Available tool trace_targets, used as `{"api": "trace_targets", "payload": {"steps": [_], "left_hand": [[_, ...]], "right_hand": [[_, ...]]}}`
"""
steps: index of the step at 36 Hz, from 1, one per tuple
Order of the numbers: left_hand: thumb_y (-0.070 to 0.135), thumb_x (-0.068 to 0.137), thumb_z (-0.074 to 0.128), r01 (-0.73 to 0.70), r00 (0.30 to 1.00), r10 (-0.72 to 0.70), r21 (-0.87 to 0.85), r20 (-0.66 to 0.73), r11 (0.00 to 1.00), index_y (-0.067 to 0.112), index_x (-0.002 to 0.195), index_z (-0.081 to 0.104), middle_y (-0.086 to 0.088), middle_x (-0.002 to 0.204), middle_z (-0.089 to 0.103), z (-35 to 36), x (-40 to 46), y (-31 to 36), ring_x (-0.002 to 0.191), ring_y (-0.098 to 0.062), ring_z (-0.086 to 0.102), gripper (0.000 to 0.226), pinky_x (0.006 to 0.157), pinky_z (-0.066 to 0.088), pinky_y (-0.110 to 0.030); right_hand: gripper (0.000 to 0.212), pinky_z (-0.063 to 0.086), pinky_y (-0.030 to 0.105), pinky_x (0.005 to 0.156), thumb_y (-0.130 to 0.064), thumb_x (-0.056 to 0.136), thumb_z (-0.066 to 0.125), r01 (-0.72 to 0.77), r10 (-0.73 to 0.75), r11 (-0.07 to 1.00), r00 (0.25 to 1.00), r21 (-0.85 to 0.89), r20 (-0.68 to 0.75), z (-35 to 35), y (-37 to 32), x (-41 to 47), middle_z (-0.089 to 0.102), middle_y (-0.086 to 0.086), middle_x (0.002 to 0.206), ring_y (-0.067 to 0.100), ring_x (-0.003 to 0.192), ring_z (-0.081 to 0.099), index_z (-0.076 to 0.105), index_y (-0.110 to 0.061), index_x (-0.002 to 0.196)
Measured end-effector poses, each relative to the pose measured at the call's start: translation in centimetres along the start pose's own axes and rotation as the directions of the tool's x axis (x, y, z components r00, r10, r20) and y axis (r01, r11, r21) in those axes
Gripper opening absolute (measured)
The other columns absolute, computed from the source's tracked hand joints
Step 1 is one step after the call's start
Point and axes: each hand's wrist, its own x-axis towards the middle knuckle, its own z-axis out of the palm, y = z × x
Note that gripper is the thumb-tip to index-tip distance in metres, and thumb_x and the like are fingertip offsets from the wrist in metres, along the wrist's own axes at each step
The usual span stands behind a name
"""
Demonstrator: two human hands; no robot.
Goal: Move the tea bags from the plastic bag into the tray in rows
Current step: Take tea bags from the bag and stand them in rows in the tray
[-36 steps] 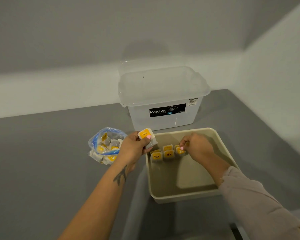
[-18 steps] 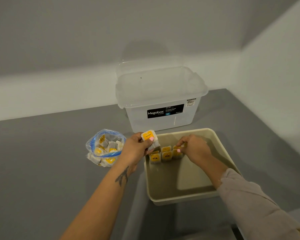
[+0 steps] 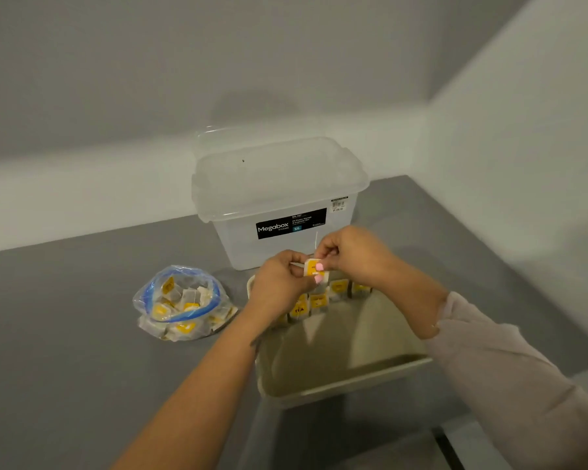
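Desk (image 3: 82, 334), grey, carries everything. Leftmost lies the plastic bag (image 3: 180, 303), mouth open, many tea bags still inside. Just right of it stands the beige tray (image 3: 347, 385), one row of tea bags (image 3: 326, 300) upright along its far wall. Above that row the left hand (image 3: 279, 286) has a pinching grip on a tea bag (image 3: 314, 268), and the right hand (image 3: 350, 254) pinches its upper edge too. A clear storage box (image 3: 286, 201) stands behind. Judged risk: lowering the bag carelessly could knock the standing row over, or its string could snag a finger.

Grey table (image 3: 82, 334): plastic bag (image 3: 180, 303), tray (image 3: 347, 385), clear box (image 3: 279, 198)
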Motion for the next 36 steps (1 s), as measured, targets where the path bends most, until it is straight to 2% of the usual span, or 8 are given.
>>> {"api": "trace_targets", "payload": {"steps": [4,8,10,14,19,24,29,36], "left_hand": [[0.014,0.074,0.078,-0.055,0.998,0.055,0.048,0.008,0.997,0.020,0.099,0.066,0.005,0.088,0.071,0.2,0.3,-0.2,0.085,-0.011,0.068,0.029,0.080,0.054,-0.027],[0.013,0.087,0.065,-0.121,0.986,0.145,0.253,-0.081,0.960,0.022,0.108,0.067,0.004,0.113,0.062,-0.7,0.4,-0.7,0.104,-0.008,0.056,0.023,0.083,0.038,-0.014],[0.012,0.090,0.060,-0.116,0.981,0.160,0.322,-0.113,0.940,0.024,0.112,0.065,0.004,0.122,0.059,-1.2,0.6,-1.3,0.111,-0.011,0.053,0.025,0.088,0.039,-0.017],[0.007,0.092,0.054,-0.068,0.980,0.137,0.405,-0.145,0.912,0.026,0.121,0.061,0.001,0.131,0.056,-1.9,1.0,-2.8,0.127,-0.019,0.044,0.035,0.106,0.035,-0.033],[0.005,0.094,0.050,0.012,0.988,0.053,0.423,-0.143,0.906,0.025,0.131,0.054,-0.004,0.135,0.052,-2.3,0.8,-3.9,0.125,-0.022,0.047,0.042,0.108,0.038,-0.036],[0.004,0.095,0.047,0.070,0.989,-0.008,0.412,-0.149,0.908,0.025,0.134,0.050,-0.009,0.133,0.054,-2.4,0.8,-4.3,0.108,-0.025,0.059,0.045,0.096,0.049,-0.039],[0.002,0.095,0.047,0.079,0.990,-0.020,0.426,-0.140,0.901,0.024,0.136,0.048,-0.007,0.137,0.052,-2.5,1.0,-4.7,0.117,-0.024,0.055,0.047,0.101,0.046,-0.035],[0.005,0.096,0.046,0.083,0.991,-0.026,0.445,-0.132,0.891,0.024,0.137,0.047,-0.007,0.138,0.050,-2.4,1.1,-4.8,0.123,-0.023,0.051,0.045,0.102,0.041,-0.033]], "right_hand": [[0.014,0.042,0.020,0.060,-0.017,0.077,0.076,-0.044,0.043,0.999,0.999,-0.018,-0.013,-0.2,1.4,-0.4,0.061,-0.010,0.069,0.003,0.063,0.054,0.066,-0.026,0.077],[0.011,0.043,0.022,0.066,-0.017,0.077,0.075,-0.126,0.129,0.982,0.992,-0.139,0.011,0.2,3.3,-0.5,0.061,-0.009,0.076,0.010,0.075,0.057,0.069,-0.024,0.084],[0.012,0.045,0.023,0.070,-0.017,0.079,0.072,-0.167,0.176,0.960,0.984,-0.224,0.019,0.7,4.1,-0.4,0.064,-0.007,0.081,0.013,0.080,0.058,0.070,-0.025,0.088],[0.021,0.043,0.023,0.071,-0.009,0.081,0.061,-0.200,0.213,0.909,0.977,-0.366,-0.004,2.0,5.5,-0.5,0.068,-0.002,0.097,0.019,0.091,0.061,0.070,-0.025,0.092],[0.027,0.040,0.023,0.074,-0.005,0.084,0.055,-0.282,0.339,0.895,0.933,-0.346,0.116,2.8,5.7,0.3,0.061,0.005,0.101,0.023,0.093,0.059,0.068,-0.019,0.103],[0.025,0.042,0.022,0.073,-0.007,0.084,0.054,-0.210,0.260,0.893,0.963,-0.398,0.075,3.9,6.6,0.0,0.063,0.004,0.100,0.023,0.094,0.061,0.068,-0.018,0.101],[0.028,0.047,0.030,0.090,-0.010,0.088,0.051,-0.235,0.307,0.893,0.942,-0.384,0.136,3.7,6.2,0.5,0.062,0.009,0.114,0.029,0.104,0.058,0.066,-0.020,0.109],[0.031,0.048,0.034,0.096,-0.012,0.091,0.051,-0.215,0.296,0.878,0.946,-0.428,0.132,3.8,6.0,0.7,0.060,0.010,0.120,0.029,0.107,0.057,0.064,-0.022,0.117]]}}
